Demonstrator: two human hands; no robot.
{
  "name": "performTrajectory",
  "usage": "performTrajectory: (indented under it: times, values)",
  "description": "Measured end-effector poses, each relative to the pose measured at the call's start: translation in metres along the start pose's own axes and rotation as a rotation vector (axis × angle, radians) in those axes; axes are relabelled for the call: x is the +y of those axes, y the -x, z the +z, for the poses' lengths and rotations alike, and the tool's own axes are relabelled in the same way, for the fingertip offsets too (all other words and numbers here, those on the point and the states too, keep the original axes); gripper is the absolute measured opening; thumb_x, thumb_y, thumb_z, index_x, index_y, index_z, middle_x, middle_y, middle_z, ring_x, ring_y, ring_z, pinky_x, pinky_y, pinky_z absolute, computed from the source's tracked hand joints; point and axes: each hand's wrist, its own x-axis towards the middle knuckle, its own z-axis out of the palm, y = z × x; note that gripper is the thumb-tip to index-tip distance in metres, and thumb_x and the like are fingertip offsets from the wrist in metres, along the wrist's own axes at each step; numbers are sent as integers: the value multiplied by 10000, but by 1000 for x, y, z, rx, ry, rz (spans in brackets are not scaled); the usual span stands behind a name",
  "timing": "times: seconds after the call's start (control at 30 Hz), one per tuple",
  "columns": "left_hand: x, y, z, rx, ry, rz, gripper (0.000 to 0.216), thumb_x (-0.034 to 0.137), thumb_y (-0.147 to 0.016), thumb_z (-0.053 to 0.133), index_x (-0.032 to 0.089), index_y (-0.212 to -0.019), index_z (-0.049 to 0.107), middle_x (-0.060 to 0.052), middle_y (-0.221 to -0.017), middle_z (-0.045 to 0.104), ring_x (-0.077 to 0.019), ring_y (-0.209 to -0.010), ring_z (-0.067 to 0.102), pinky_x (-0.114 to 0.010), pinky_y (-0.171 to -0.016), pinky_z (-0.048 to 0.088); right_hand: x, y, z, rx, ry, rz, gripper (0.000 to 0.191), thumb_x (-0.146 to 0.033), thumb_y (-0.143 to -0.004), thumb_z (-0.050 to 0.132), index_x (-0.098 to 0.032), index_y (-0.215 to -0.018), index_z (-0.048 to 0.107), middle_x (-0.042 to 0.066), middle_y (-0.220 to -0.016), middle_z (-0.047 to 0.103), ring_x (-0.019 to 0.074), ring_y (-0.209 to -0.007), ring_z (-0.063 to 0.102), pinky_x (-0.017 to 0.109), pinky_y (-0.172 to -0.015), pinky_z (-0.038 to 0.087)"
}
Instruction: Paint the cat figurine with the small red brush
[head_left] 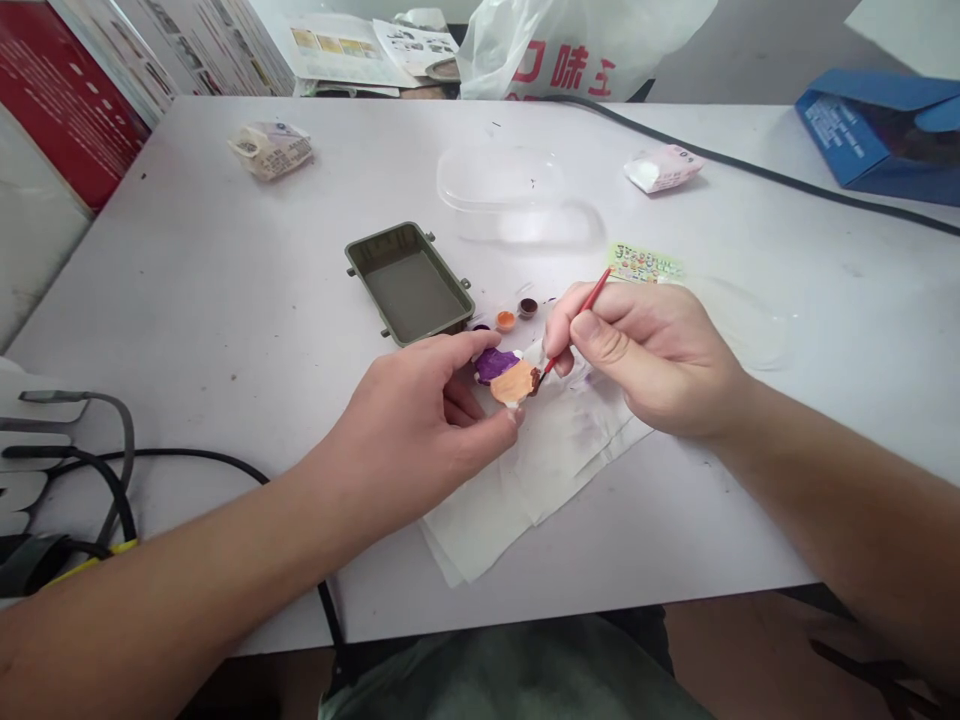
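Between the thumb and fingers of my left hand (420, 410) is a small painted figurine (513, 382), purple at the top, light orange in the middle and brown along its right edge. My right hand (645, 345) pinches a thin red paintbrush (598, 292), whose dark tip touches or nearly touches the brown edge. Just behind the figurine stand small paint pots, one orange (505, 321) and one dark brown (528, 308); another dark one is partly hidden by my left fingers. White tissue sheets (555, 470) with faint purple stains lie under both hands.
An olive-green open box (411, 283) sits behind my left hand. Farther back are a clear plastic container (517, 185), crumpled packets (271, 150) and a blue box (870, 135). A black cable (739, 165) crosses the back right; more cables (124, 480) lie at left.
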Motion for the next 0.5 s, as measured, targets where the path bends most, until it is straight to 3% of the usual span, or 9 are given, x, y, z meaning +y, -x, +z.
performTrajectory:
  times: [0.1,0.37,0.5]
  values:
    - [1,0,0,-4,4,-10,388,258,-845,653,295,-1231,676,33,-784,686,-112,-605,627,-203,-547,513,2,1,1,-36,25,2,259,-323,-1017,514,-189,-873,683,33,-833,673,123,-749,632,268,-710,553]
    - [0,-1,1,9,-19,-5,358,267,-834,662,293,-1190,686,33,-756,686,-123,-598,642,-211,-541,515,1,-3,0,55,55,11,270,-338,-1007,529,-215,-819,678,40,-850,687,142,-730,623,301,-704,556]
    - [0,-1,1,-1,-10,2,346,248,-838,659,297,-1179,690,44,-747,673,-113,-604,636,-198,-539,511,0,0,1,-6,16,6,264,-349,-1006,533,-208,-843,686,32,-810,671,137,-729,627,287,-700,540]
